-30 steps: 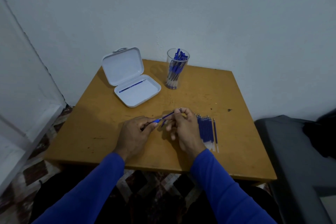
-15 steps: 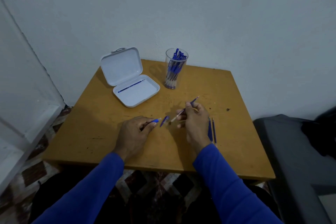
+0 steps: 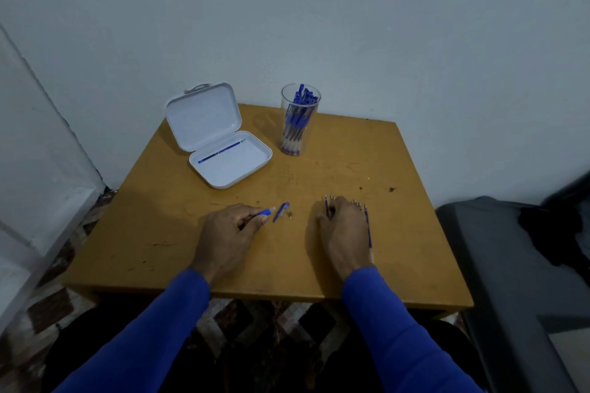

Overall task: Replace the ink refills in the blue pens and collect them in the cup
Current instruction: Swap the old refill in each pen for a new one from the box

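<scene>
At the far left corner of the tabletop (image 3: 178, 233) an open white case (image 3: 223, 150) is seen, lid tilted back, with one blue refill (image 3: 222, 152) laid slantwise in its tray. Just right of it, along the far edge, a clear cup (image 3: 300, 120) is stood upright, packed with blue pens (image 3: 301, 99), caps up.

Nearer the front edge, left of middle, the left hand (image 3: 228, 234) is rested on the wood, and a pen barrel (image 3: 265, 211) with a blue grip is pinched between thumb and curled forefinger, its end pointed right. Just beyond that end a blue cap (image 3: 281, 211) is lying apart on the wood, and a tiny brass tip (image 3: 291, 214) is seen just beside the cap.

Over to the right of middle, the right hand (image 3: 346, 230) is laid palm down on a row of refills (image 3: 367, 226), whose ends are peeking out past the knuckles and along the hand's right side. The fingers are curled down onto the row; whether any single refill is being pinched cannot be told, since the fingertips are hidden.

Off the right edge, a dark grey seat (image 3: 517, 265) is glimpsed.
</scene>
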Demonstrator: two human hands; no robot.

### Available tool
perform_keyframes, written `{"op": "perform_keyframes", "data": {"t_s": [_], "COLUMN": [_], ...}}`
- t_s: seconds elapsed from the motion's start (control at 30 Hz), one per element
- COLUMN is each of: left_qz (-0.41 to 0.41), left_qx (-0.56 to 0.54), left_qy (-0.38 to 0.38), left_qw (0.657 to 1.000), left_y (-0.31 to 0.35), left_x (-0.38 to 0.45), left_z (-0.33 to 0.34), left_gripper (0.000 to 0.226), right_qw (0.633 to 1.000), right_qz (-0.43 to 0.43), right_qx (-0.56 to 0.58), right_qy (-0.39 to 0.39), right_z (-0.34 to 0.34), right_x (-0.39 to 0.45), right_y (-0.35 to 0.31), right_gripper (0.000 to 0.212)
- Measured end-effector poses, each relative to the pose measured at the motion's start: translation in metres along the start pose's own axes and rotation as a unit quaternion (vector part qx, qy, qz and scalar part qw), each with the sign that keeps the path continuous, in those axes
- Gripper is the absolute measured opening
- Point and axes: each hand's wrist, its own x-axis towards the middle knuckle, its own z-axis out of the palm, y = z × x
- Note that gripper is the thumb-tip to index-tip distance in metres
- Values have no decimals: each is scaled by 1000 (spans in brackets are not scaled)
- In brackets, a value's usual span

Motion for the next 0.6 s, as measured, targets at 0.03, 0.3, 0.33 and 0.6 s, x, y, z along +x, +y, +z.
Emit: {"op": "perform_keyframes", "data": {"t_s": [0.03, 0.3, 0.33, 0.6], "left_qz": [0, 0, 3, 0], "left_qx": [-1, 0, -1, -2], "left_qy": [0, 2, 1, 0], "left_qw": [1000, 1000, 1000, 1000], "left_y": [0, -2, -2, -2], "left_x": [0, 0, 0, 0], "left_z": [0, 0, 0, 1], "left_gripper": [17, 17, 17, 17], "right_qw": [1000, 1000, 999, 999], "right_qz": [0, -8, -9, -28], "right_qx": [0, -29, -32, -40], "right_qy": [-2, 2, 2, 22], "right_z": [0, -2, -2, 1], "right_x": [1, 2, 3, 6], "right_y": [-1, 0, 1, 11], "right_gripper": [18, 23, 23, 15]}}
